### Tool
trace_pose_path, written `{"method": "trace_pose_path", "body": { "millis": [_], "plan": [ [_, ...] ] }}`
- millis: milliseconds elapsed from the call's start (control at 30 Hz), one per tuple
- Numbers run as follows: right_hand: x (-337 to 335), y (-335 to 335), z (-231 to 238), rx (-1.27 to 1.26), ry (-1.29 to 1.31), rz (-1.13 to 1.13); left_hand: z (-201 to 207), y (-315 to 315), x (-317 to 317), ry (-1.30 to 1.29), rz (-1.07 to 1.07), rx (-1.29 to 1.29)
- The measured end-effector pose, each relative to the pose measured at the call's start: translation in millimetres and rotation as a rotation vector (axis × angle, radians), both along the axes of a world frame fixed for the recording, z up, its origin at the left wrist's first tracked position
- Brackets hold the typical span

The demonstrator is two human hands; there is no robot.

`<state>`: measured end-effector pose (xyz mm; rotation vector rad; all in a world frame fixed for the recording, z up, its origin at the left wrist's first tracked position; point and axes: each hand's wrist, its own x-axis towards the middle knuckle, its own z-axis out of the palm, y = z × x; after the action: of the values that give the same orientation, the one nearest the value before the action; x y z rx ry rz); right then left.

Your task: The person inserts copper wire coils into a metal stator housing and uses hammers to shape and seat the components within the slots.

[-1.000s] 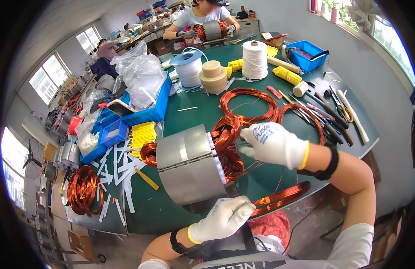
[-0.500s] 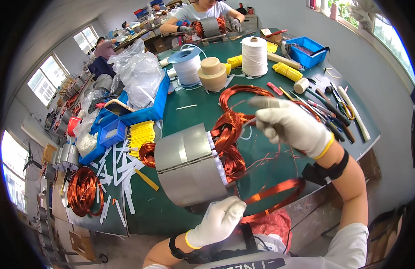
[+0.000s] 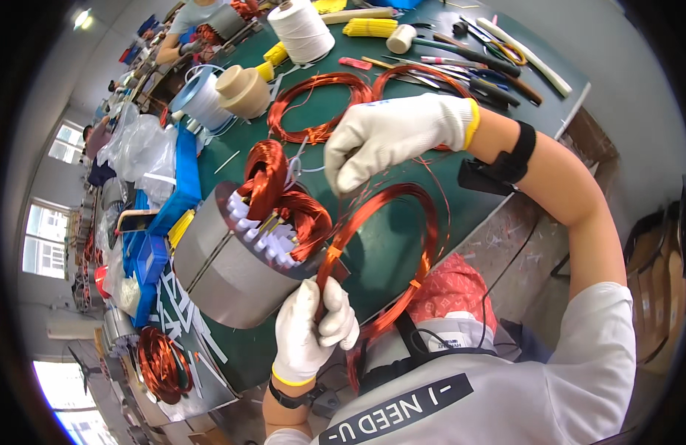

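Observation:
A grey metal stator core [image 3: 217, 271] lies on its side on the green table, with white slot liners and looped copper windings [image 3: 307, 222] at its open end. Next to that end, my left hand [image 3: 313, 326], in a white glove, is closed around a ring-shaped copper wire coil [image 3: 348, 232] tied with orange bands. My right hand [image 3: 387, 141], gloved too, is above the coil with fingertips pinched on a thin copper wire. Loose thin wires trail beside the ring. Two more copper coils, one round [image 3: 276, 115] and one beyond my right wrist [image 3: 424, 70], rest on the table.
Across the table stand a white thread cone [image 3: 302, 33], a blue-flanged spool [image 3: 198, 96] and tan tape rolls [image 3: 243, 93]. Hand tools [image 3: 499, 81] lie at the far right. Left are a blue bin [image 3: 183, 174], white strips [image 3: 181, 311] and another coil [image 3: 165, 363]. A co-worker sits opposite.
The view has turned and tilted. My right hand has come from the stator's windings to above the ring coil. The coil is raised, and my left hand now wraps around its side.

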<state>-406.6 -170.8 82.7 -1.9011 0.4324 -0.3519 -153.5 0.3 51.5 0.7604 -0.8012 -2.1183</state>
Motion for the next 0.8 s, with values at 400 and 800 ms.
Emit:
{"method": "trace_pose_path", "body": {
  "millis": [400,800],
  "plan": [
    [1,18,-3,-0.029,-0.132,0.119,6,-2,2,0.126,-0.092,0.085],
    [-39,124,-82,1.121,-0.91,-0.004,11,-2,7,0.553,-0.109,-0.144]
  ]
}}
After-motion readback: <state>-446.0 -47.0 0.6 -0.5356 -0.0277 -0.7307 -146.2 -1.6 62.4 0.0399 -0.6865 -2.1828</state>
